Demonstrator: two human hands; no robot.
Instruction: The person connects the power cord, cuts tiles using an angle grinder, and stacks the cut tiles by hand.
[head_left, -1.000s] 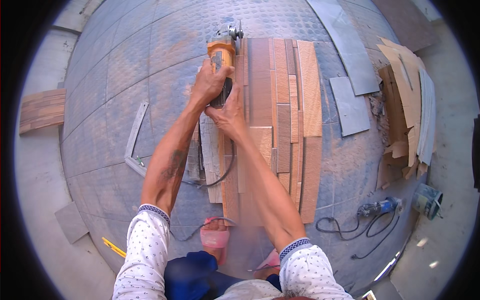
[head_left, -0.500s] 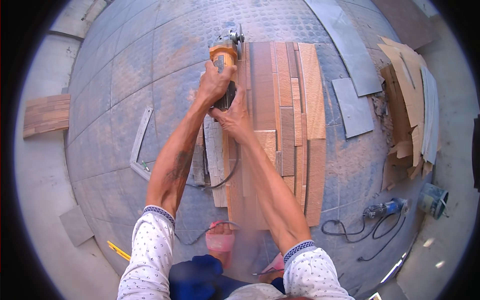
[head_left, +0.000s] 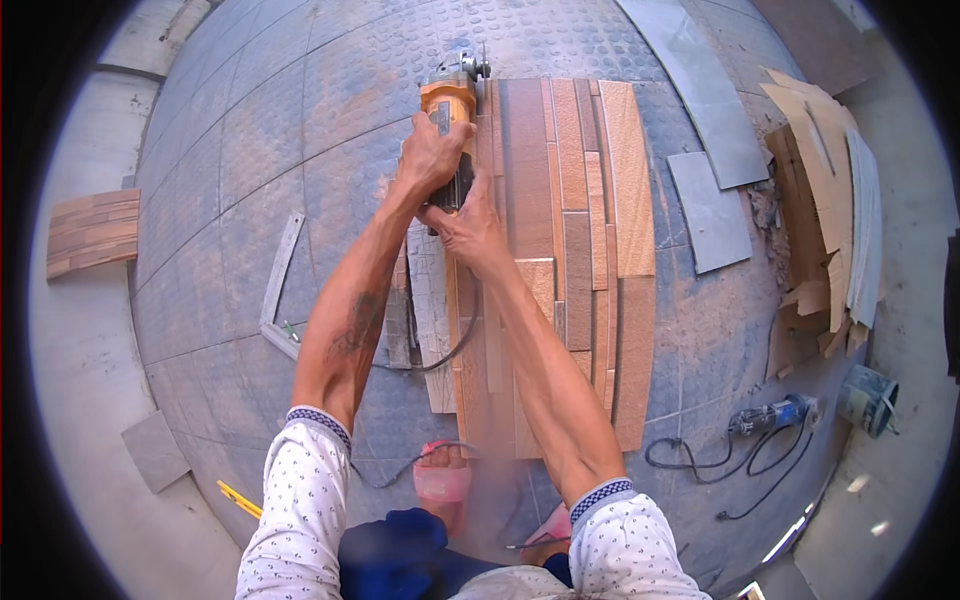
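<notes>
An orange and black angle grinder is gripped by both my hands at the far left corner of a brown tile. My left hand wraps round its orange body. Behind it, my right hand closes round the black rear end. The grinder's thin disc stands upright just past the far edge of the tile, which has a pattern of wood-like strips. A dark cord runs from the grinder back toward my feet. Pale dust hangs over the near left part of the tile.
A pale plank lies beside the tile's left edge. An L-shaped metal square rests farther left. To the right are grey tiles, torn cardboard, a blue power tool with a coiled cord, and a bucket. My pink-sandalled foot is near.
Hardly anything differs: the grinder and both hands hold nearly the same place at the tile's far left corner. The view has shifted slightly.
</notes>
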